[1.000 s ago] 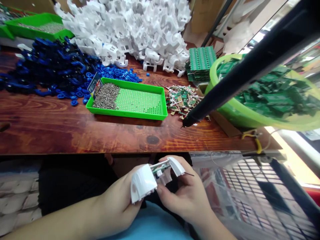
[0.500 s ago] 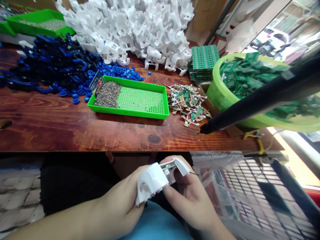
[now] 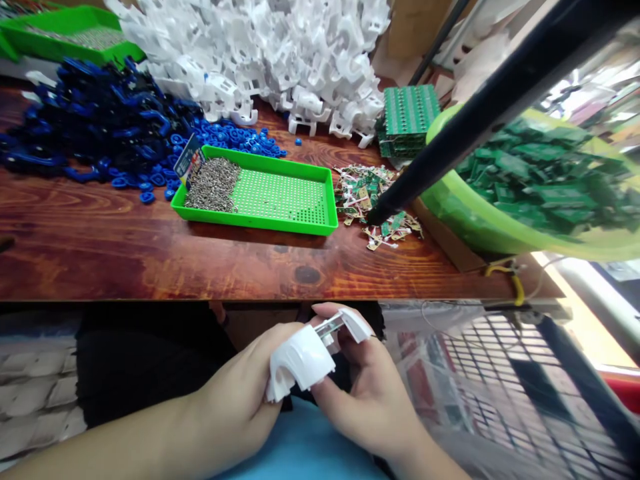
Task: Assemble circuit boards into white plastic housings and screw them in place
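A white plastic housing, curved and glossy, is held between both hands below the table's front edge. My left hand is closed around its left end, with the fingertips hidden behind it. My right hand grips the other end, its thumb pressed near the lower edge and the fingers wrapped behind. Through a gap in the housing a narrow strip with a little green shows, perhaps a circuit board. The far tip of the housing rests against the right fingers.
On the wooden table stands a green tray of small metal screws. Around it lie blue parts, white housings, small wired boards and stacked green boards. A dark bar crosses before a yellow-green basin.
Both hands, with the white housing, have shifted slightly left and up, and the housing has turned a little. The dark bar has swung, its lower end now further left over the small boards.
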Tool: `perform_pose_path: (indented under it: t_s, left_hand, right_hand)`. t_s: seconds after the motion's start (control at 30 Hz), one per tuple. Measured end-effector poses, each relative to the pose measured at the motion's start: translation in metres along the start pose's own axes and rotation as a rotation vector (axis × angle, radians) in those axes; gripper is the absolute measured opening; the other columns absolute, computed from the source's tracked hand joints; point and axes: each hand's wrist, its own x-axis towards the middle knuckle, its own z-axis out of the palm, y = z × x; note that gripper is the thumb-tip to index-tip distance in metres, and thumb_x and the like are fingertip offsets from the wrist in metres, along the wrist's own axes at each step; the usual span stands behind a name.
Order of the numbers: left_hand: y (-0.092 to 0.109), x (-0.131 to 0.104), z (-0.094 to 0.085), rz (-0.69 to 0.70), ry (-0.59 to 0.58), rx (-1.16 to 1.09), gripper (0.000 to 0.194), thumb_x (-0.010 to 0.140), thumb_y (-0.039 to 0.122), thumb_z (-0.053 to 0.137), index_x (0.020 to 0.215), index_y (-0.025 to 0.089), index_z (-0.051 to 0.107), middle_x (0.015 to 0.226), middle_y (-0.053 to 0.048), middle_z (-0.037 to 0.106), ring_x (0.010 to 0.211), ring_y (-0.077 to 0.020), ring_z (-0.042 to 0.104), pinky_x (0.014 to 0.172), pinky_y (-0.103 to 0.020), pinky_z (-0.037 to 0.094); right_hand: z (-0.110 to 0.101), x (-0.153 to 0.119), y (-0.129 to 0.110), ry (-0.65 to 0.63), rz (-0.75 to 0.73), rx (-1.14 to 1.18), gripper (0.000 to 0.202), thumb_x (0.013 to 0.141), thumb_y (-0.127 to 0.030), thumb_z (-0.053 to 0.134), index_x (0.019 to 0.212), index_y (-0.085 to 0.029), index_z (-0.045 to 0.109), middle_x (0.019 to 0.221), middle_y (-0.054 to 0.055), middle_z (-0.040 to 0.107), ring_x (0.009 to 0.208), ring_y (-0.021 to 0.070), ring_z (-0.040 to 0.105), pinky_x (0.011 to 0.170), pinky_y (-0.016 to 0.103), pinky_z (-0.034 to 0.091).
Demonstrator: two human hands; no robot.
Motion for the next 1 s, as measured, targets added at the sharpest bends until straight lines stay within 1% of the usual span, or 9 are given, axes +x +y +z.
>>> perform_pose_path:
  t_s: [0.13, 0.37, 0.5, 0.6, 0.7, 0.8, 0.87, 0.93, 1.0]
  left_hand:
    - [-0.002, -0.002, 0.000, -0.001, 0.000, -0.002, 0.064, 0.077, -0.002, 0.041, 0.132, 0.029, 0.030, 0.125, -0.005, 0.054, 0.114, -0.0163, 0.055, 0.101, -0.026, 0.043]
    - [-0.009, -0.006, 0.002, 0.047, 0.018, 0.100, 0.067, 0.077, -0.002, 0.041, 0.136, 0.026, 0.027, 0.129, -0.009, 0.053, 0.122, -0.0228, 0.050, 0.104, -0.037, 0.043]
    - [-0.011, -0.009, 0.003, 0.040, -0.003, 0.083, 0.067, 0.077, -0.002, 0.041, 0.135, 0.027, 0.027, 0.128, -0.008, 0.054, 0.121, -0.0224, 0.051, 0.104, -0.037, 0.043]
    - [-0.012, -0.010, 0.004, 0.006, -0.004, 0.079, 0.066, 0.078, -0.002, 0.041, 0.136, 0.025, 0.026, 0.132, -0.009, 0.051, 0.126, -0.0227, 0.046, 0.108, -0.038, 0.038]
    - [-0.010, -0.008, 0.003, -0.009, -0.012, 0.024, 0.066, 0.079, -0.003, 0.040, 0.137, 0.027, 0.026, 0.135, -0.009, 0.048, 0.127, -0.0228, 0.044, 0.108, -0.039, 0.037]
    - [-0.006, -0.006, 0.000, -0.040, -0.016, -0.082, 0.062, 0.080, -0.002, 0.040, 0.133, 0.028, 0.030, 0.125, -0.007, 0.055, 0.117, -0.0204, 0.053, 0.101, -0.035, 0.044]
    - [-0.005, -0.005, -0.001, -0.066, -0.012, -0.123, 0.059, 0.081, -0.001, 0.041, 0.132, 0.027, 0.032, 0.121, -0.007, 0.058, 0.113, -0.0202, 0.056, 0.099, -0.034, 0.046]
    - [-0.005, -0.005, -0.002, -0.073, -0.009, -0.137, 0.059, 0.082, 0.000, 0.041, 0.134, 0.026, 0.032, 0.123, -0.007, 0.057, 0.115, -0.0209, 0.055, 0.101, -0.035, 0.045]
    - [-0.006, -0.006, -0.002, -0.066, -0.005, -0.141, 0.062, 0.082, -0.001, 0.042, 0.136, 0.027, 0.030, 0.127, -0.006, 0.055, 0.118, -0.0205, 0.053, 0.103, -0.034, 0.042]
  right_hand:
    - [0.000, 0.001, -0.001, 0.012, 0.002, 0.010, 0.047, 0.069, -0.015, 0.063, 0.113, -0.023, 0.049, 0.097, 0.003, 0.061, 0.084, 0.0157, 0.061, 0.076, 0.026, 0.050]
    - [0.004, 0.004, 0.002, 0.029, -0.027, 0.008, 0.040, 0.067, -0.016, 0.063, 0.105, -0.022, 0.052, 0.092, 0.002, 0.061, 0.080, 0.0151, 0.060, 0.072, 0.025, 0.049]
    - [0.005, 0.005, 0.002, 0.032, 0.009, 0.006, 0.033, 0.065, -0.016, 0.064, 0.096, -0.021, 0.053, 0.085, 0.000, 0.060, 0.072, 0.0131, 0.057, 0.066, 0.023, 0.048]
    - [0.006, 0.007, 0.000, 0.021, 0.030, 0.006, 0.030, 0.066, -0.016, 0.064, 0.093, -0.021, 0.053, 0.081, 0.000, 0.060, 0.070, 0.0123, 0.057, 0.064, 0.022, 0.048]
    - [0.006, 0.008, -0.001, 0.015, 0.020, 0.017, 0.035, 0.069, -0.018, 0.065, 0.101, -0.022, 0.052, 0.086, 0.001, 0.062, 0.076, 0.0135, 0.060, 0.070, 0.023, 0.049]
    - [0.004, 0.007, 0.000, -0.012, 0.050, 0.060, 0.046, 0.071, -0.021, 0.067, 0.114, -0.022, 0.051, 0.096, 0.004, 0.063, 0.086, 0.0161, 0.061, 0.077, 0.026, 0.049]
    - [0.002, 0.005, 0.002, -0.058, 0.094, 0.114, 0.053, 0.073, -0.025, 0.068, 0.122, -0.024, 0.049, 0.101, 0.004, 0.063, 0.091, 0.0173, 0.061, 0.081, 0.028, 0.049]
    - [0.000, 0.004, 0.005, -0.097, 0.131, 0.173, 0.054, 0.076, -0.028, 0.068, 0.126, -0.026, 0.048, 0.106, 0.005, 0.063, 0.095, 0.0180, 0.061, 0.083, 0.030, 0.049]
    - [-0.002, 0.004, 0.007, -0.100, 0.146, 0.218, 0.049, 0.078, -0.029, 0.067, 0.124, -0.025, 0.050, 0.111, 0.006, 0.062, 0.097, 0.0186, 0.061, 0.084, 0.031, 0.049]
